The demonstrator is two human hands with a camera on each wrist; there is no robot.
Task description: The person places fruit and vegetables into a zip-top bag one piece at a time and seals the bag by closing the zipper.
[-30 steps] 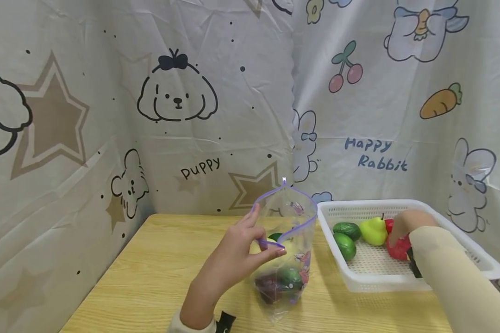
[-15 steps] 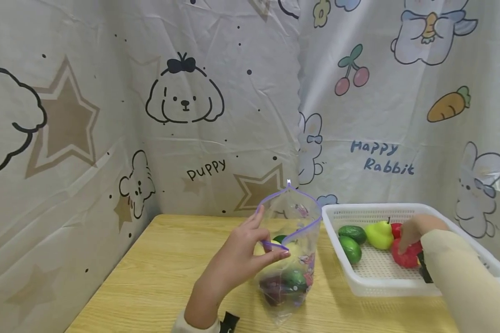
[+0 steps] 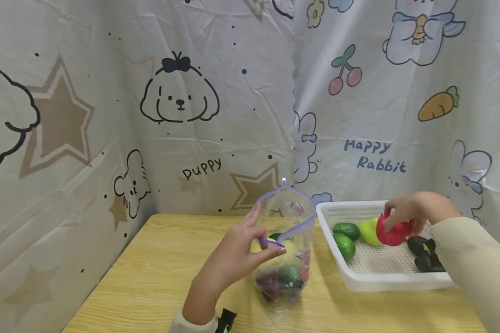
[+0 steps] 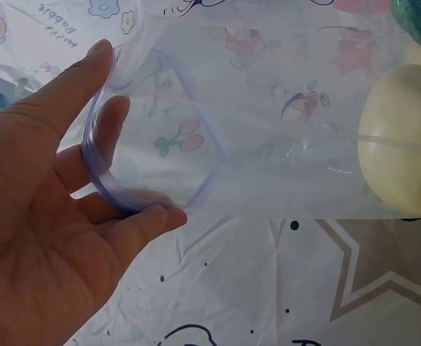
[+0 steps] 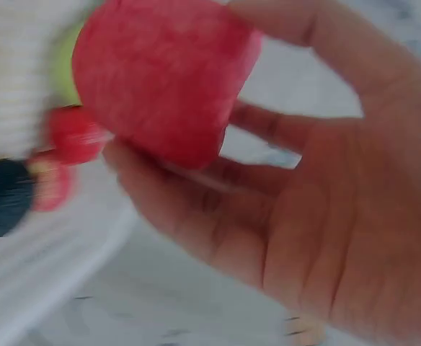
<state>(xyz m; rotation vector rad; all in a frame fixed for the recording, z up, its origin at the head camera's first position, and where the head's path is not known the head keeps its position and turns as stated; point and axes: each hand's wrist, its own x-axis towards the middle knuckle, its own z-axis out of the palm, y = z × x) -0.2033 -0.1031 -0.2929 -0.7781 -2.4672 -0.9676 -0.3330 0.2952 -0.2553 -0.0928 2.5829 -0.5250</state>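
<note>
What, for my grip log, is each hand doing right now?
Left hand: holding the clear bag by its purple rim.
Right hand: holding a red item.

We have a clear plastic bag (image 3: 304,241) upright just right of our left hand (image 3: 241,245), which grips its purple-edged rim so the mouth gapes upward. Small coloured figures are printed on the film. Lower than that hand, inside, we see a dark purple piece (image 3: 268,283) and a green piece (image 3: 290,277) side by side, with a rounded pale yellow piece (image 4: 398,173) above them. In our right hand (image 3: 414,212), between thumb and fingers, we hold a bulky, rounded red piece (image 3: 393,236).
</note>
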